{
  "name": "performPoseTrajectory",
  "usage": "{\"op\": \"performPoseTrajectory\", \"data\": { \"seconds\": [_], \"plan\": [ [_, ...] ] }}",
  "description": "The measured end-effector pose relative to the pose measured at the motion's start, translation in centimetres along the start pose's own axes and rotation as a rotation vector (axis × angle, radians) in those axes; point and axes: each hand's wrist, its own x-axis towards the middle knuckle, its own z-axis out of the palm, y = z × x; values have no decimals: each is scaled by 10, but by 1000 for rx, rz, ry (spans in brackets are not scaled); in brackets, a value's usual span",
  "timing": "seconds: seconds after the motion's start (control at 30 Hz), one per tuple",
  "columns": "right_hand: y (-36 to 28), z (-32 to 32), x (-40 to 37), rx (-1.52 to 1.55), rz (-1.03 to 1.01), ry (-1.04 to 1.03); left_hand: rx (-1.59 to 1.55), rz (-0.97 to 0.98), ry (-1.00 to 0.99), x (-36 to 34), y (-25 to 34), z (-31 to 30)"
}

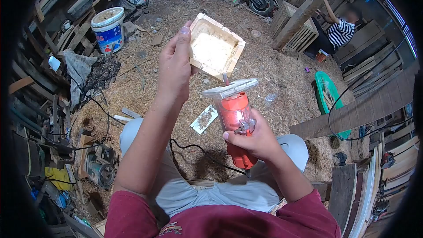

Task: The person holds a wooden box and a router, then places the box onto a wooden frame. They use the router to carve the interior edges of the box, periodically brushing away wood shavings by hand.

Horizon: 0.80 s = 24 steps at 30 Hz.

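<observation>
My left hand (177,55) grips a small pale wooden box (216,48) by its left side, thumb on the rim, with its open hollow facing me. Below it, my right hand (253,139) is wrapped round an orange trim router (236,128) with a clear base. The router stands upright with its bit (226,79) pointing up, right at the box's lower edge. From the router's bottom end a black cord (198,147) runs left over my lap.
Wood shavings cover the ground. A white bucket (108,31) stands at upper left, a green basin (328,90) at right. A person in a striped shirt (341,33) sits at upper right near a wooden post (308,11). A power tool (102,169) lies at lower left.
</observation>
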Motion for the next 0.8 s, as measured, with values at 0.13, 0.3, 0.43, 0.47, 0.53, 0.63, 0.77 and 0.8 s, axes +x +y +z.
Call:
{"op": "performPoseTrajectory", "data": {
  "seconds": [0.13, 0.3, 0.43, 0.47, 0.53, 0.63, 0.77, 0.8],
  "plan": [
    [2, -1, 1, -1, 3, 2, 24, 3, -28, 3, -4, -7],
    [2, -2, 1, -35, 13, 4, -8, 10, -14, 2, -4, -3],
    [4, -2, 1, -42, 18, 9, 14, 13, -47, 5, -8, -10],
    [5, -2, 1, -37, 19, 9, 16, 12, -55, 5, -9, -11],
    [5, -3, 1, -52, 23, 8, 0, 4, -44, 2, -5, -6],
    [5, -3, 0, -33, 18, 2, -4, 13, -71, 1, -5, -7],
    [-4, -2, -4, 24, -2, 2, 22, 24, -80, 1, -4, -7],
    [-6, -2, -5, 26, -9, 4, 4, 23, -73, 3, -5, -7]
  ]
}}
